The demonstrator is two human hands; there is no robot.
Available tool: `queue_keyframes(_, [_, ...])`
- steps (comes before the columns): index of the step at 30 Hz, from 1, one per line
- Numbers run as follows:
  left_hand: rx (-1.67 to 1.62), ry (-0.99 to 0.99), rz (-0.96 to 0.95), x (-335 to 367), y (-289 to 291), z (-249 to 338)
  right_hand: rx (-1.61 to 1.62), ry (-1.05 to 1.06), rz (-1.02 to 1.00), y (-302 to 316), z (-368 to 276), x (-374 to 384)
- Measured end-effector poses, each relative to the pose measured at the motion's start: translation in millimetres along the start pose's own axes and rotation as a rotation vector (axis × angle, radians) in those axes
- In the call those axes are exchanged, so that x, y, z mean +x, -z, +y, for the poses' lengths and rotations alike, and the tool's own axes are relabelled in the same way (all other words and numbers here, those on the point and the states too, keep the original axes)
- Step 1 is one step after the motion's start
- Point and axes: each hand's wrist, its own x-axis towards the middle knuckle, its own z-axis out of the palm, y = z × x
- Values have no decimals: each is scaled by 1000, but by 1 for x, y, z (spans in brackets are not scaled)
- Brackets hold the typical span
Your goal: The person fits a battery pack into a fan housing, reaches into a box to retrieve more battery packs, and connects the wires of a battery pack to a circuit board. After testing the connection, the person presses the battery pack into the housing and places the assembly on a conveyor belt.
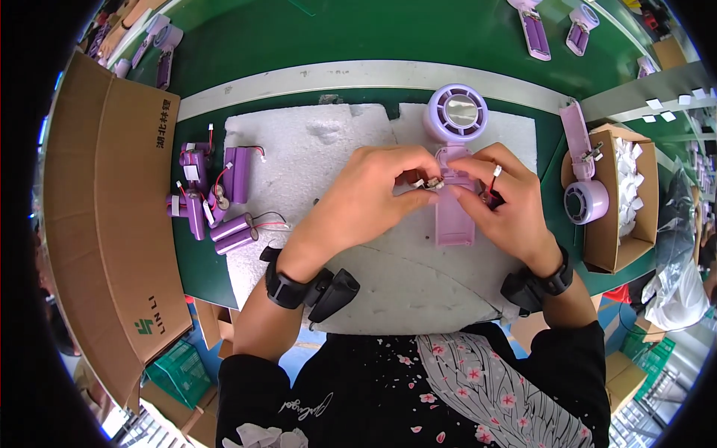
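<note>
On the white foam pad (373, 261) lies a light purple handheld fan (457, 112), its round head away from me and its long open handle (454, 224) pointing toward me. My left hand (381, 190) pinches a small circuit board (431, 183) over the upper part of the handle. Close beside it, my right hand (508, 198) is closed with thumb and forefinger at the handle's edge. A red and black wire lead with a white plug (497, 172) is held among its fingers. The fingers partly hide the board and the wires.
Several purple battery packs (237, 175) with wires lie at left, beside a tall cardboard box (123, 201). At right, another opened fan (586, 200) leans by a carton (616, 254) of small white parts (627, 183). More fans (534, 33) lie on the green surface beyond the pale rail (299, 82).
</note>
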Motion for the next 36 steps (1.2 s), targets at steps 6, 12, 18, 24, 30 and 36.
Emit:
queue_keyframes(6, [17, -26, 1, 0, -1, -1, -86, 61, 44, -8, 3, 1])
queue_keyframes(12, [-31, -78, 37, 1, -1, 1, -82, 49, 39, -6, 4, 1])
queue_keyframes(18, [117, -170, 42, 1, 4, 0, -95, 31, 14, -5, 1, 2])
queue_keyframes(24, [160, -155, 122, -3, -5, 2, -128, 86, -27, -3, -1, 4])
queue_keyframes(30, [70, -283, 117, 0, -15, 4, -180, 77, -36, -4, -1, 3])
queue_keyframes(36, [44, -296, 167, 2, -15, -1, -203, 112, -39, -5, 0, 2])
